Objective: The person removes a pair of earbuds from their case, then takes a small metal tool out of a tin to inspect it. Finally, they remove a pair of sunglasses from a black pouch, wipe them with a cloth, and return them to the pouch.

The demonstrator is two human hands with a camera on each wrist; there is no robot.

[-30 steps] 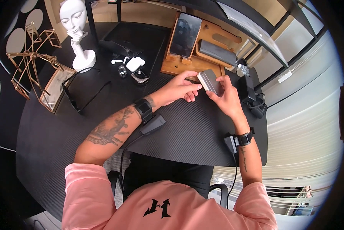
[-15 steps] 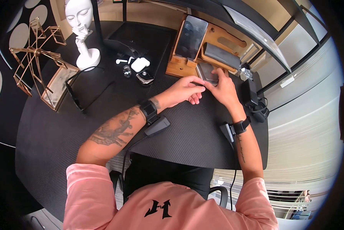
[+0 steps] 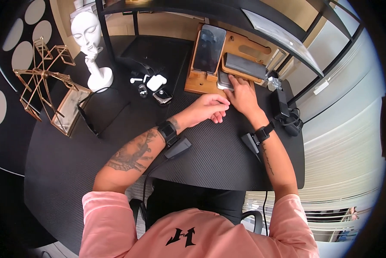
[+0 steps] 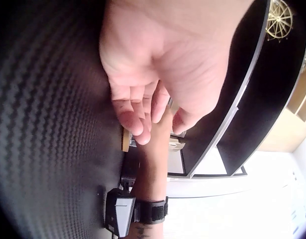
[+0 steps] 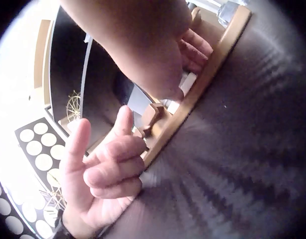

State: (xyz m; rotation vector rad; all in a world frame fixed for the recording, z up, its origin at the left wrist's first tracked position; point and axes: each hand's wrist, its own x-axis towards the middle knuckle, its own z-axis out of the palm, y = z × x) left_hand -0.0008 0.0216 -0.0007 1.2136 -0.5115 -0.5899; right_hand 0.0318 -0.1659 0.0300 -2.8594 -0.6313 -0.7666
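Note:
A flat silver case lies on the lower ledge of the wooden stand, partly under the right hand. Extended fingers of that hand rest on the case, with the thumb by its near edge; in the right wrist view, the hand hides most of it. Just left of the stand's front, the left hand hovers over the desk, its fingers loosely bent. The left wrist view shows this hand holding nothing. A phone leans upright on the stand, beside a dark grey case.
White earbuds case, a watch and folded-out sunglasses lie on the black desk. Further left stand a white face sculpture and a gold wheel model. A black device with cables is at the right.
Earlier both hands were at the silver case above the desk. It has moved onto the stand's ledge under the right hand, while the left hand has come away from it.

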